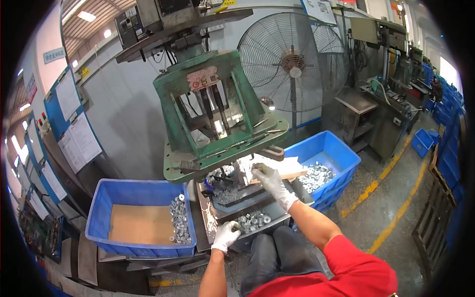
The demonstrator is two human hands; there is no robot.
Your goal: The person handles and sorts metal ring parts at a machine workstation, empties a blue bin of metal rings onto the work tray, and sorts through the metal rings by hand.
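Head view: the gloved left hand [226, 235] is at the left edge of a pile of metal parts [253, 221], which lies in a tray [278, 222] in front of the press [217, 119], probably so that pieces stay within short reach of the person's lap. Its fingers curl in at the pile, but I cannot tell whether the grip has closed on a part. The gloved right hand [272, 182] is raised just below the front right of the press, fingers bent; whether that grip holds anything is too small to make out. Left of the press stands a bin [148, 250], its parts heaped along the side nearest the press, perhaps because they go in from there. Right of the press a second bin [316, 148] carries more parts, seemingly set where the right arm can reach it. Behind the press, a fan [294, 64] faces the person, likely for cooling.
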